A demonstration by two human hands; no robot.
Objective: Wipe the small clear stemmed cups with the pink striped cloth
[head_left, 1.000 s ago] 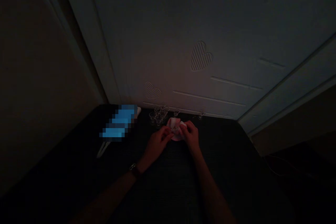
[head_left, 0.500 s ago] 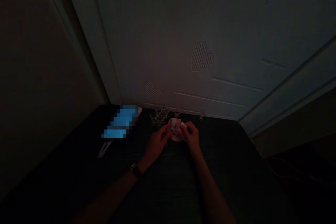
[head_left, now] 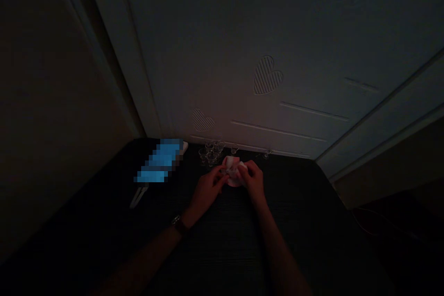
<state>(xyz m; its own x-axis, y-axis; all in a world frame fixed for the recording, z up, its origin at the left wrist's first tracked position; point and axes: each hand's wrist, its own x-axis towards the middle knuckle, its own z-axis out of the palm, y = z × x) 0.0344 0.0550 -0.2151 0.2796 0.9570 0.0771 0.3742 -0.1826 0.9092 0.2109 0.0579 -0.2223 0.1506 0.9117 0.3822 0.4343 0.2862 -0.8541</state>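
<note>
Both hands meet over a small pale pink, round-edged piece (head_left: 235,184) on the dark table; dim light hides what it is. The thumb and fingers of my left hand (head_left: 207,186) close on a small clear, glass-like thing (head_left: 227,172) above the pink piece. My right hand (head_left: 254,178) pinches a crumpled white piece (head_left: 242,165), perhaps tissue or cloth, against the clear thing. Just behind my left hand, several small clear glass cups (head_left: 211,153) stand in a cluster. Another clear cup (head_left: 234,150) stands apart beyond the pink piece.
A phone-like device (head_left: 159,162) with a lit, blurred screen leans at the left, a pale strap or cable (head_left: 138,197) below it. One more small clear thing (head_left: 267,153) lies near the back edge. A pale panel with carved hearts (head_left: 267,75) rises behind the dark table (head_left: 222,245).
Both hands stay in nearly the same place, with only slight finger movement around the clear thing and the white piece. Nothing else has visibly moved.
</note>
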